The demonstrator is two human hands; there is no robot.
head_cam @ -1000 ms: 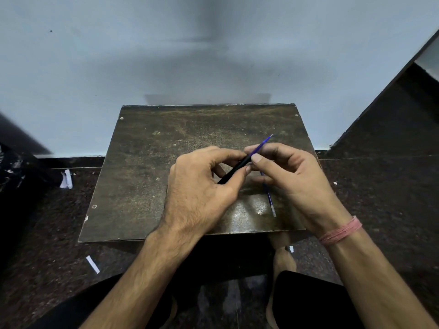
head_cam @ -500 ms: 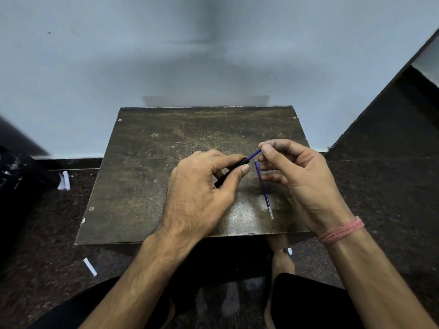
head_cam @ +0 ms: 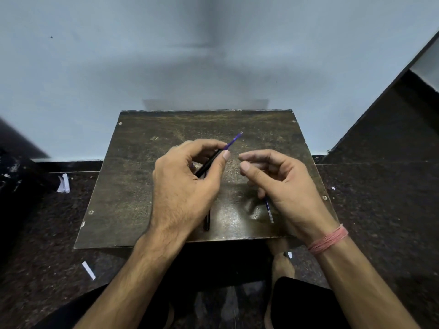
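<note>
1. Far left, two scraps (head_cam: 63,184) are counted on the floor, beside the table (head_cam: 133,186).
2. The barrel (head_cam: 209,162) is pinched between thumb and forefinger of the left hand (head_cam: 187,191) and held tilted above the table's middle. A refill (head_cam: 234,139) is seen jutting from its far end.
3. Risk here: the refill looks only part-seated. It could slide out if the barrel is tipped, or be bent if pushed in crooked.
4. One short black part (head_cam: 207,220) shows just below that hand, seemingly lying on the table. It could be knocked off the near edge by the wrist.
5. The right hand (head_cam: 282,186) is held just beside the left. Its thumb and forefinger are curled with a narrow gap, and nothing is seen between them.
6. A second refill (head_cam: 269,211) pokes out beneath that hand. Whether it is held or merely lying there cannot be told. If loose, it could be rolled away by a brush of the palm.
7. The count: two hands, one barrel, two refills, one black part and one wristband (head_cam: 329,239). Two more scraps are spotted on the right.
</note>
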